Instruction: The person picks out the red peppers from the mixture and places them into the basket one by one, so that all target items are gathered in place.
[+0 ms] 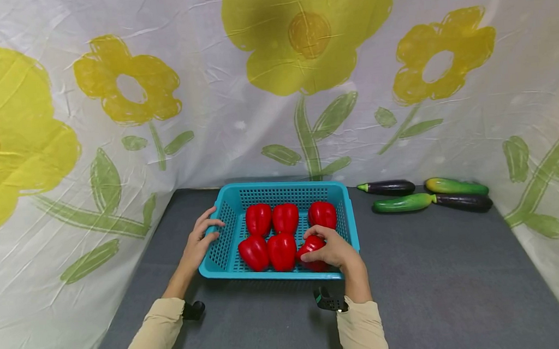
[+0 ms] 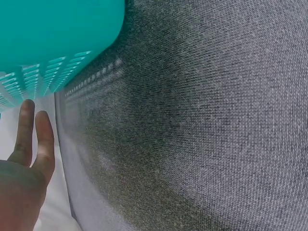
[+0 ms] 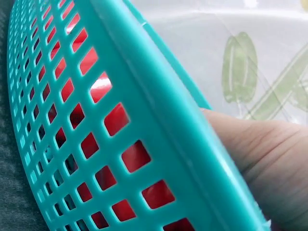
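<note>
A blue plastic basket (image 1: 280,276) with perforated walls holds several red bell peppers (image 1: 283,252) in two rows. My right hand (image 1: 333,248) reaches over the near right part of the basket and grips a red bell pepper (image 1: 309,244) between thumb and fingers. The right wrist view shows the basket's wall (image 3: 159,110) close up, with red behind its holes and part of the hand beyond the rim. At the left side, my left hand (image 1: 198,245) touches the basket's rim with fingers spread. Two nearly straight fingers (image 2: 44,139) show beside the wall in the left wrist view.
To the right of the basket lie dark eggplants (image 1: 391,188), a green cucumber-like vegetable (image 1: 402,203) and a yellow-green one (image 1: 455,186). A dark grey cloth (image 1: 441,282) covers the table. Behind hangs a white curtain (image 1: 216,119) with yellow flowers.
</note>
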Demonstrator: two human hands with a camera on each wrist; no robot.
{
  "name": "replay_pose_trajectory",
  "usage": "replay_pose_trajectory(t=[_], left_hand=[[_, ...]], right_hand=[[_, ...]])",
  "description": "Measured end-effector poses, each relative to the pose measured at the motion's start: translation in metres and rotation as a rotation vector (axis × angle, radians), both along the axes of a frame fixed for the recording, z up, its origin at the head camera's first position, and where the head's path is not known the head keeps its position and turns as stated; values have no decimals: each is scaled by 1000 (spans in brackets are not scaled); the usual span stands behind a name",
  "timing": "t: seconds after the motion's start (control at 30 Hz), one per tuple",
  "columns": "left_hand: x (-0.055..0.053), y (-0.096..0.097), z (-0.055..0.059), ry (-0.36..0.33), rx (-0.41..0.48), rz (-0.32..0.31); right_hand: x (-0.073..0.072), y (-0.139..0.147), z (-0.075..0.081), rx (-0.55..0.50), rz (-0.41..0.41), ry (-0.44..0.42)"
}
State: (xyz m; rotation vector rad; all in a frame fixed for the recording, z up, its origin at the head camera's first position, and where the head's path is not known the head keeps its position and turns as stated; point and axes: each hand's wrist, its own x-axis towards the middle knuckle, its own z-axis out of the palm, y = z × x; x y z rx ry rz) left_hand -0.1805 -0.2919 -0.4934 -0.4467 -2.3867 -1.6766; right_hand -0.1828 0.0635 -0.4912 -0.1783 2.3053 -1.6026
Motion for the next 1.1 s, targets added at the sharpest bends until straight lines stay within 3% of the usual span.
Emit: replay_pose_trajectory(t=[0.3,0.63,0.93,1.1], left_hand=[[0,1,2,-20,-3,10],[-1,1,-2,9,-2,2],[-1,-2,-4,19,-10,-6],[-3,-2,-7,15,-9,3]], right_hand=[[1,1,3,-41,-14,42],[3,5,6,-87,49,84],[5,5,8,-156,-31,44],[5,4,7,-144,-56,68]])
